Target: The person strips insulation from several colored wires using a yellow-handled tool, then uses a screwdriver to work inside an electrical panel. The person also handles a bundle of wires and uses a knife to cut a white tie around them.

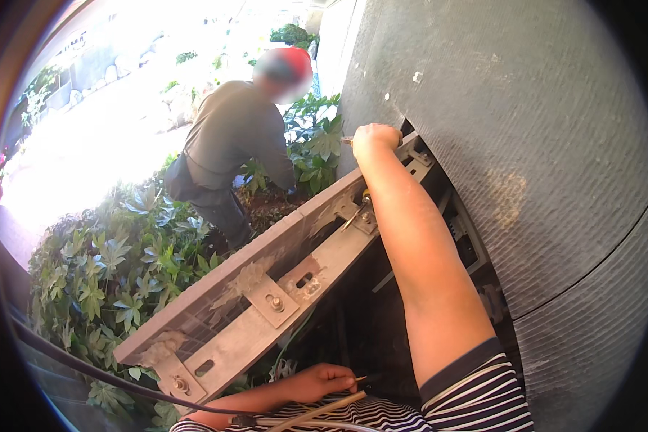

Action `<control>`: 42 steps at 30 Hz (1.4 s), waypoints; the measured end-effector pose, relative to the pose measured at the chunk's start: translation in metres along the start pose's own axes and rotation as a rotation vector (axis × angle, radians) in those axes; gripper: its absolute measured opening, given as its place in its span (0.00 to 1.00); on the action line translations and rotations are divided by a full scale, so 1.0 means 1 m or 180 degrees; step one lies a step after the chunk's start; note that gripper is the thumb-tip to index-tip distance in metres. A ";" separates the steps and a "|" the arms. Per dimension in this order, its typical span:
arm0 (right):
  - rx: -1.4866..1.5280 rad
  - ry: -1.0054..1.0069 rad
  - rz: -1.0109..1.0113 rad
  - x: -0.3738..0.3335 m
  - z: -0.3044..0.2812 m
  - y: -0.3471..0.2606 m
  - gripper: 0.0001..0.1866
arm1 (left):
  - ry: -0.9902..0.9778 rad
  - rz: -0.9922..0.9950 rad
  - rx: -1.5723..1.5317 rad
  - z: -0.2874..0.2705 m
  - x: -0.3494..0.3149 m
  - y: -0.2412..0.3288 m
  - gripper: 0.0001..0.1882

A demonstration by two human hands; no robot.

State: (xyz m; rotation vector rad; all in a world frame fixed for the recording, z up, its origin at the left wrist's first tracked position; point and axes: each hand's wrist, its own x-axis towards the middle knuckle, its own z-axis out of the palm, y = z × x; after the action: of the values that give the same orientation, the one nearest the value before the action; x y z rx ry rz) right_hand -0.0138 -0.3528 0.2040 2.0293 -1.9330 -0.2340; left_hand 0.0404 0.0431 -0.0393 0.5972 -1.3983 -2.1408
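My right arm reaches up and away to the far end of a tiled panel (pixel 216 288). There my right hand (pixel 376 137) is closed, and a short bit of metal sticks out at its left; most of what it grips is hidden. Low in the view, close to my body, my left hand (pixel 325 381) is closed around a thin thing with a yellowish tip (pixel 361 379), too small to name. Along the panel's back runs a metal rail (pixel 248 327) with slots and bolted brackets (pixel 272 301). A tool with a yellow-and-black end (pixel 367 195) rests by a far bracket, partly behind my forearm.
Beyond the panel, a person in a red cap (pixel 230 133) bends over leafy shrubs (pixel 115 259). A grey ribbed wall (pixel 554 144) rises on the right. Below the rail is a dark gap (pixel 345 317). A dark cable (pixel 108 371) crosses the lower left.
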 end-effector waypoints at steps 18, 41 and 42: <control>-0.0363 0.0026 -0.0078 0.006 0.008 -0.005 0.21 | -0.0103 0.0315 0.0229 -0.006 0.007 -0.008 0.19; -0.0560 -0.0113 -0.0172 0.006 0.004 -0.004 0.23 | -0.0063 0.0230 0.0123 -0.005 0.006 -0.009 0.20; -0.0553 -0.0111 -0.0182 0.005 0.004 -0.004 0.23 | -0.0059 0.0212 0.0143 -0.006 0.007 -0.010 0.20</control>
State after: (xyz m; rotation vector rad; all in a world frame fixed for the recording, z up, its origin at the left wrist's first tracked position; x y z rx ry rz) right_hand -0.0108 -0.3586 0.1998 1.9801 -1.8080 -0.4381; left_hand 0.0370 0.0385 -0.0513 0.5414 -1.4591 -2.0726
